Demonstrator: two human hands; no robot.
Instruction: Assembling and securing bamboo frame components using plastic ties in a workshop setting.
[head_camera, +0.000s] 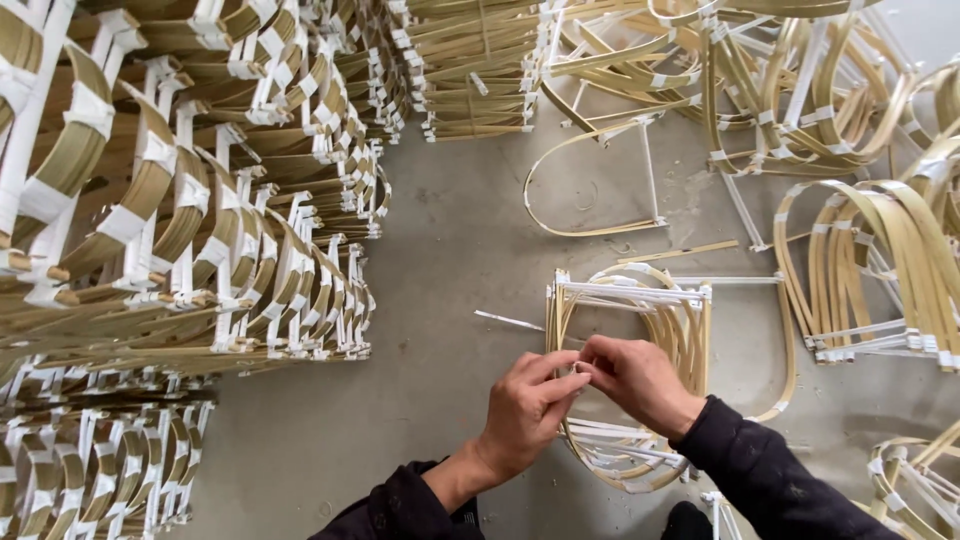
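Head cam looks down at a grey concrete floor (460, 250). Both hands meet over a small stack of curved pale bamboo-strip frames with white bindings (640, 300) lying mid-floor. Left hand (528, 412) and right hand (630, 378) touch fingertip to fingertip, pinching something too small to make out. Tall stacks of the same bamboo frames (200, 220) line the floor's left edge, loose ones (870, 260) at right.

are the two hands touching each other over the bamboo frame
Touching. The head view shows the left hand and right hand meeting at the fingertips, no gap between them, above the bent bamboo frame.
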